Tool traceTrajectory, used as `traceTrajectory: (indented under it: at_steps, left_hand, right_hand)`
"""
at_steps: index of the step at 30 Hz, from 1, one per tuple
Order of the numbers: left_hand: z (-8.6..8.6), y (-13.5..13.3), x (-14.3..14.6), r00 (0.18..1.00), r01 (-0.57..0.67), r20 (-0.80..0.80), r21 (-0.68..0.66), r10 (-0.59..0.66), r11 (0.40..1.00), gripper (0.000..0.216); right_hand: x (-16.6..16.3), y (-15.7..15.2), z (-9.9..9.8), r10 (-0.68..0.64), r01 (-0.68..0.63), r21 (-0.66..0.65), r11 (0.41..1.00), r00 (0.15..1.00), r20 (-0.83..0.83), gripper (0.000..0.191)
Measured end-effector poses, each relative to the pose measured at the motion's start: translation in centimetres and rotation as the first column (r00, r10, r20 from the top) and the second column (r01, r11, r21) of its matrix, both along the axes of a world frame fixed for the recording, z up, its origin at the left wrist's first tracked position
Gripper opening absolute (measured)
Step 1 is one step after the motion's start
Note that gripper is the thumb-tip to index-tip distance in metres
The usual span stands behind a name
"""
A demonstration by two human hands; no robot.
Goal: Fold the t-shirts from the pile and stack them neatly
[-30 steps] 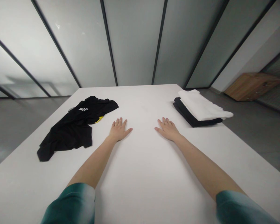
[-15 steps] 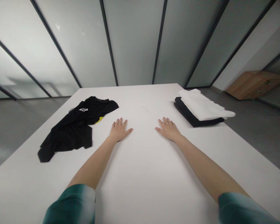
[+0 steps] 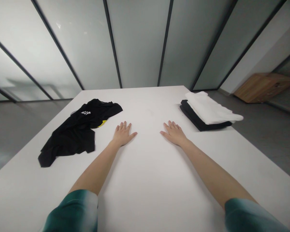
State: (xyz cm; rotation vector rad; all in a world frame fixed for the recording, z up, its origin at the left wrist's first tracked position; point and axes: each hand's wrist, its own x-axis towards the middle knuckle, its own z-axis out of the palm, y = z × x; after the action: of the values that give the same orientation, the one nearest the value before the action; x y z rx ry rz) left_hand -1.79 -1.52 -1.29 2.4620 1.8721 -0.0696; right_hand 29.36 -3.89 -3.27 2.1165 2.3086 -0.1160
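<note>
My left hand (image 3: 122,134) lies flat on the white table (image 3: 145,180), palm down, fingers stretched out and holding nothing. My right hand (image 3: 174,133) rests the same way a short distance to its right, also empty. A crumpled black T-shirt (image 3: 77,130) with white lettering and a bit of yellow lies spread out just left of my left hand, not touching it. To the right of my right hand sits a folded white garment (image 3: 210,110) stacked on a folded black garment (image 3: 195,120).
Frosted glass panels with dark frames stand behind the table's far edge. A wooden cabinet (image 3: 263,87) sits on the grey floor at the far right. The table's left and right edges run diagonally toward me.
</note>
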Motion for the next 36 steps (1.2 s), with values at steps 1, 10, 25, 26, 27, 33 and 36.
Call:
traceTrajectory:
  at_steps: [1, 10, 25, 26, 27, 33, 36]
  left_hand:
    - [-0.01, -0.01, 0.01, 1.000, 0.000, -0.001, 0.002, 0.000, 1.000, 0.082]
    - [0.00, -0.07, 0.06, 1.000, 0.006, -0.005, 0.005, -0.006, 1.000, 0.083]
    - [-0.38, 0.10, -0.16, 1.000, 0.012, 0.002, 0.018, -0.012, 1.000, 0.083]
    - [-0.46, 0.15, -0.19, 1.000, 0.012, 0.003, 0.019, -0.012, 1.000, 0.083]
    - [-0.53, 0.20, -0.21, 1.000, 0.014, 0.004, 0.019, -0.014, 1.000, 0.083]
    - [-0.31, 0.10, -0.13, 1.000, 0.013, 0.010, 0.016, -0.013, 1.000, 0.084]
    - [-0.12, -0.03, -0.14, 1.000, 0.008, 0.005, 0.017, -0.008, 1.000, 0.082]
  right_hand:
    - [0.01, -0.01, -0.02, -0.001, 0.001, 0.003, 1.000, 1.000, 0.003, 0.082]
    - [-0.28, -0.19, 0.52, -0.007, 0.007, -0.003, 1.000, 1.000, 0.019, 0.080]
    - [-0.32, -0.16, 0.53, -0.015, 0.015, -0.021, 1.000, 1.000, 0.007, 0.078]
    - [-0.35, -0.19, 0.58, -0.013, 0.014, -0.022, 1.000, 1.000, 0.008, 0.078]
    - [-0.37, -0.21, 0.64, -0.012, 0.012, -0.021, 1.000, 1.000, 0.009, 0.078]
    - [-0.46, -0.31, 0.81, -0.010, 0.010, -0.015, 1.000, 1.000, 0.011, 0.077]
    - [-0.43, -0.27, 0.73, -0.006, 0.006, -0.012, 1.000, 1.000, 0.010, 0.078]
